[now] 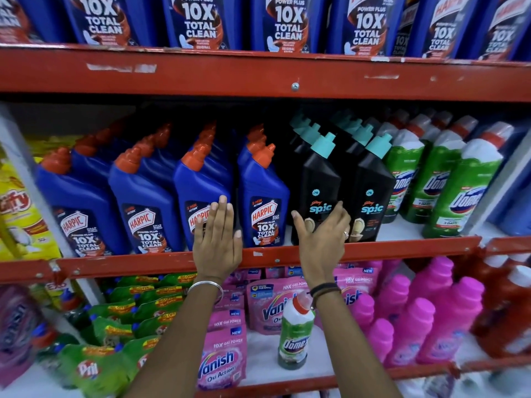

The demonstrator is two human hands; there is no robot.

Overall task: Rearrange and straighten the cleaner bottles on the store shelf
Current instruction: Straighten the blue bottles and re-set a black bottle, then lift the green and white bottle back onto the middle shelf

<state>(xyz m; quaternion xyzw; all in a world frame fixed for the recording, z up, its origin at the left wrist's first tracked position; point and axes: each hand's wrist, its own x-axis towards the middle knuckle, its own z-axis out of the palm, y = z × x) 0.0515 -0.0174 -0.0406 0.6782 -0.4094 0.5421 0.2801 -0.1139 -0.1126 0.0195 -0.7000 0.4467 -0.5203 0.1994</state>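
On the middle shelf [402, 249] stand rows of blue Harpic bottles [264, 196] with orange caps, black Spic bottles [319, 185] with teal caps, and green Domex bottles [465, 193] at the right. My left hand [217, 239] lies flat, fingers spread, against the front of the third blue Harpic bottle [198, 185]. My right hand [323, 237] is held open in front of the left black Spic bottle, fingers near its label; contact is unclear. One lone green Domex bottle [296, 331] stands on the lower shelf among pink packs.
Large Harpic bottles [287, 21] fill the top shelf. Below are pink Vanish pouches [221, 360], pink bottles [448, 320], green Pril pouches [94, 366] and red bottles [508, 305]. Yellow packs [20, 208] sit at far left. Red shelf rails [258, 76] cross the view.
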